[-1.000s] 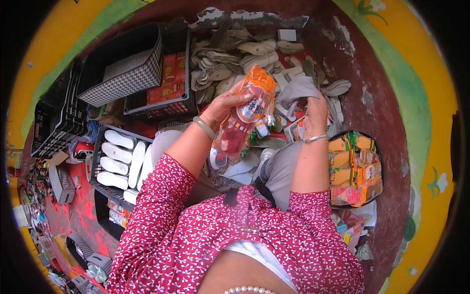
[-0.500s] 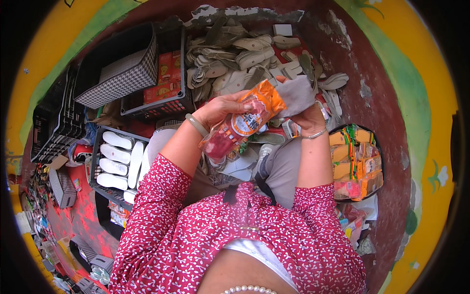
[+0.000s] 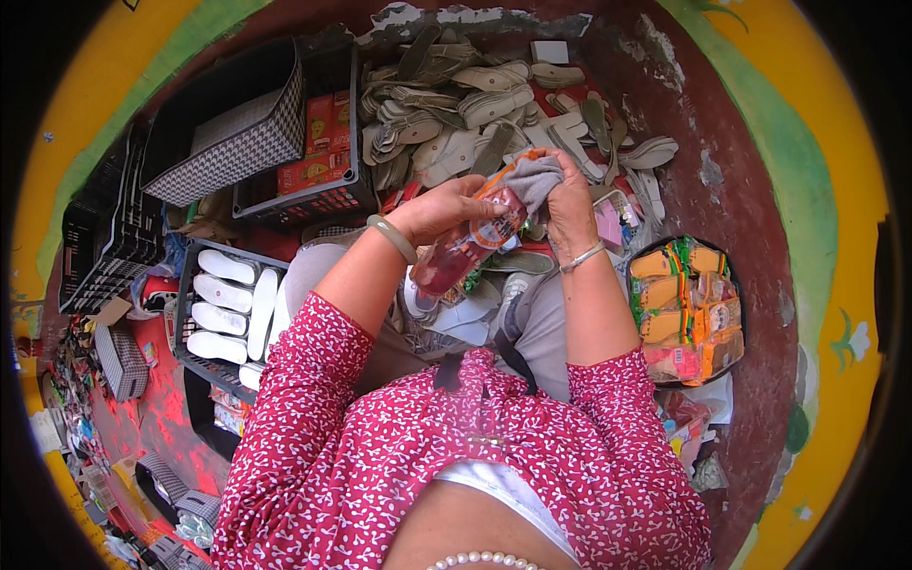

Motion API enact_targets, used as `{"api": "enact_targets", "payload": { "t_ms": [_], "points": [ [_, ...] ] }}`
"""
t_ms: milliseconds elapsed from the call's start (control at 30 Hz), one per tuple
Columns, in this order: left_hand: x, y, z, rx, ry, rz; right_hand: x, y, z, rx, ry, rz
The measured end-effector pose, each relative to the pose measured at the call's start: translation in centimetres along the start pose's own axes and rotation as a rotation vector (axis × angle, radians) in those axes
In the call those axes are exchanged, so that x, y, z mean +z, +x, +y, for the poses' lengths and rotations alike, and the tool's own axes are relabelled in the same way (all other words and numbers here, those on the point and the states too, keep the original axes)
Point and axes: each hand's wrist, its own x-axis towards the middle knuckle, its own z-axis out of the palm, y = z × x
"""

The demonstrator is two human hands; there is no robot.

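Note:
Over my lap, my left hand [image 3: 439, 213] grips a shiny plastic packet [image 3: 464, 255], partly orange and partly clear, with dark red contents whose kind I cannot make out. My right hand [image 3: 573, 211] is closed on a grey cloth [image 3: 535, 180], which bunches over the packet's upper end and hides most of its orange part. The packet tilts, its lower end toward my left knee.
Loose insoles [image 3: 494, 81] lie heaped ahead of me. White insoles [image 3: 223, 290] fill a dark crate [image 3: 187, 328] on the left, below a houndstooth bin [image 3: 237, 152] and a crate with red boxes [image 3: 326, 142]. Orange packets [image 3: 665, 294] sit in a round dark container [image 3: 738, 328] at right.
The grey cloth has gone from beside the packet's upper end to bunched over it. My right hand has moved left and closer in, and the packet has shifted slightly.

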Motion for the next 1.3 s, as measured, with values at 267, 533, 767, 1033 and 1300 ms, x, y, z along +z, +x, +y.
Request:
{"api": "enact_targets", "payload": {
  "t_ms": [267, 533, 767, 1033, 1300],
  "points": [
    [0.9, 0.5, -0.9, 0.041, 0.03, -0.045, -0.5, 1.2, 2.3, -0.229, -0.352, 0.252],
    [1.6, 0.2, 0.0, 0.051, 0.087, -0.003, -2.0, 2.6, 3.5, -0.243, -0.249, 0.378],
    [-0.5, -2.6, 1.5, 0.219, -0.117, 0.151, -8.3, 2.6, -2.4, 0.015, 0.297, 0.234],
    [-0.6, -1.8, 2.4, 0.358, -0.114, 0.113, -3.7, 1.1, 0.4, 0.17, 0.499, -0.236],
    [-0.4, 1.0, -0.6, 0.282, 0.242, 0.126, -2.7, 2.4, 2.1, 0.08, 0.562, -0.085]
  ]
}}
